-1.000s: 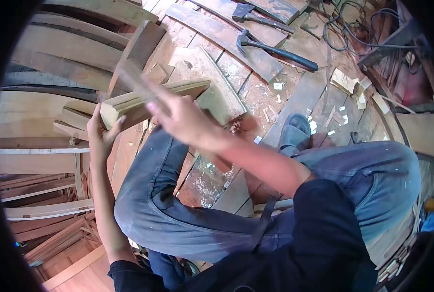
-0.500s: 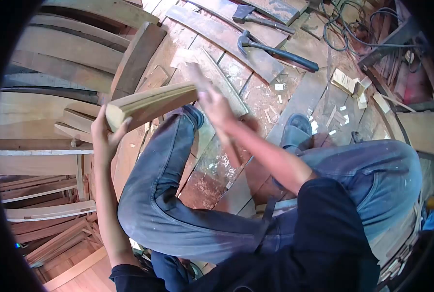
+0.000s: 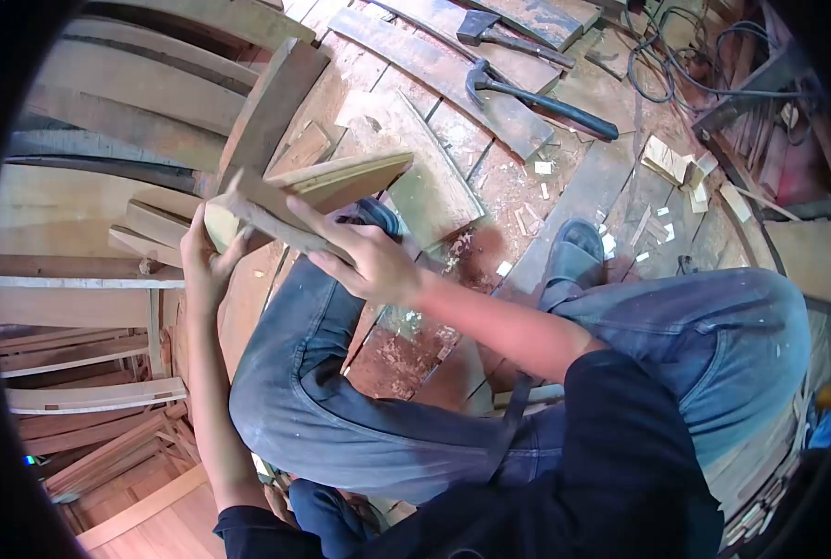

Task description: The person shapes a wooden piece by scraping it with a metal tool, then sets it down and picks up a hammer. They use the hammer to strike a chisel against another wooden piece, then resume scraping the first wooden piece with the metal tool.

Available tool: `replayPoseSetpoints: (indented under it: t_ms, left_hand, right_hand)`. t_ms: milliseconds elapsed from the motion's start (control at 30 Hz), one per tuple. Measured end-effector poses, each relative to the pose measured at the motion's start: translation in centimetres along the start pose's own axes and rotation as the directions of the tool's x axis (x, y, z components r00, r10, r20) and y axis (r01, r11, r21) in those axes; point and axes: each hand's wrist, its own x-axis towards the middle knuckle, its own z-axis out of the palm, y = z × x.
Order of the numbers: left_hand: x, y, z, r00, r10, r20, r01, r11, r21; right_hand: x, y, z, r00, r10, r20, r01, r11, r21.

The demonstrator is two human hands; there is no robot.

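My left hand (image 3: 203, 259) is closed round the near end of a thick, pale wooden block (image 3: 364, 182), which slants up and away above my knee. In my right hand (image 3: 378, 265) is a flat wooden strip (image 3: 283, 216), gripped by one end with the fingers along it. The strip lies across the block in this view, its far tip close to my left hand, and hides part of the block's side.
A claw hammer (image 3: 546, 104) and a hatchet (image 3: 509, 37) lie on boards ahead. Wood chips (image 3: 662, 228) litter the floor near my sandalled foot (image 3: 578, 252). Curved wooden parts (image 3: 145, 84) are stacked at left; a cable (image 3: 662, 74) coils at upper right.
My right hand has swung left and toward me with the strip, from the block's far end to its near end. The left hand still holds the block.
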Motion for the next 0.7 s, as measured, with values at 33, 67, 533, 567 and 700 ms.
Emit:
replayPoseSetpoints:
  t_ms: [33,67,533,567,700]
  left_hand:
    - [0.1,1.2,0.5,1.000,0.002,-0.020,-0.002,1.000,0.017]
    - [0.2,1.6,0.6,1.000,-0.001,-0.018,0.002,1.000,0.010]
    - [-0.5,-0.9,0.0,0.998,-0.036,-0.053,0.036,0.999,-0.003]
    - [-0.5,-1.0,0.1,0.997,-0.034,-0.067,0.034,0.999,-0.007]
    - [0.2,-0.6,0.3,0.993,-0.019,-0.120,0.021,1.000,0.016]
  right_hand:
    - [0.4,-1.0,0.4,0.996,0.085,-0.028,-0.083,0.994,0.078]
    - [0.9,-1.9,0.5,0.996,0.089,-0.032,-0.086,0.994,0.072]
    - [-1.2,9.5,-8.3,0.664,0.717,-0.213,-0.722,0.540,-0.433]
    - [-1.3,9.8,-8.0,0.701,0.683,-0.204,-0.689,0.576,-0.440]
    - [5.0,-1.7,-3.7,0.860,0.500,0.108,-0.470,0.855,-0.219]
